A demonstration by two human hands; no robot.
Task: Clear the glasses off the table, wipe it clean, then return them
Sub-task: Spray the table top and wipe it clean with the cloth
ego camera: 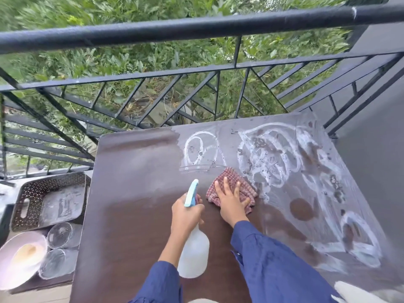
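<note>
Left hand [187, 215] grips the neck of a translucent white plastic spray bottle [193, 252] with a light-blue trigger head. The bottle is tilted, nozzle away from the person, over the near middle of the dark brown rectangular surface [135, 215].

Right hand [231, 203] lies flat, fingers spread and straight, pressing on a crumpled red-and-white checked cloth [243, 185] near the surface's centre.

White soapy foam streaks [273, 158], in loops and swirls, cover the far-right half up to the right edge. The left half looks bare and dull.

Two clear drinking glasses [60, 235] are off the surface, on a lower level just past its left edge, side by side. A pale round bowl [21, 256] sits just beside them, and a dark perforated plastic basket [32, 193] stands farther along that edge.

A black metal railing [196, 27] runs past the far edge.
</note>
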